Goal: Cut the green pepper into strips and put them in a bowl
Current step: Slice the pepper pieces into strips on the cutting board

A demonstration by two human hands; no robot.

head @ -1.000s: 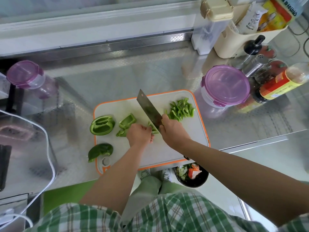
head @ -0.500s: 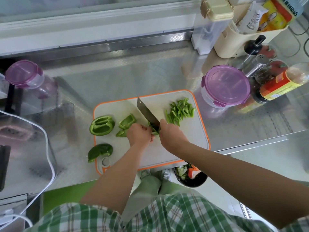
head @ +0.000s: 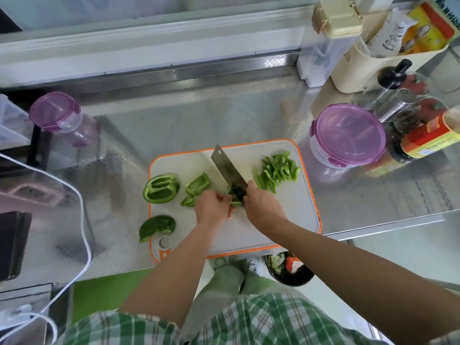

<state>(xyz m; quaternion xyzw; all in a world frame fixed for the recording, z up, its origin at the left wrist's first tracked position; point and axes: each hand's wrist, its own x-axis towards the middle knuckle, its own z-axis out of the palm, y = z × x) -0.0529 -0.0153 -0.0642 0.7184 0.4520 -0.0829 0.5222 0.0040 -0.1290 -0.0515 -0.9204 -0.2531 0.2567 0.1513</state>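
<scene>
At board centre: cleaver (head: 225, 168) held at a tilt, its heel over a small pepper piece (head: 234, 193) that lies between the two hands on the cutting board (head: 286, 220).
Grip, right hand (head: 261, 207): clenched around the cleaver's handle, which the hand itself hides.
Grip, left hand (head: 212, 207): fingers curled, holding the pepper piece down just left of the blade; the contact is partly hidden, so this hold is a judgement rather than plainly seen.
Done: a heap of cut strips (head: 277, 171) lies on the far right part of the board, just right of the blade.
Left to cut: an open pepper half (head: 161, 188), hollow side up, at the board's left edge; a cut section (head: 198, 185) between that half and the left hand; a dark, skin-up piece (head: 156, 226) at the near left, overhanging the board's edge.
Bowl: no strips are in any bowl; a dark bowl (head: 288, 272) sits below the near counter edge with mixed scraps inside and may not be the intended one.
Progress: judged under halfway through the cutting, with three larger pieces untouched and the transfer to a bowl not yet begun.
</scene>
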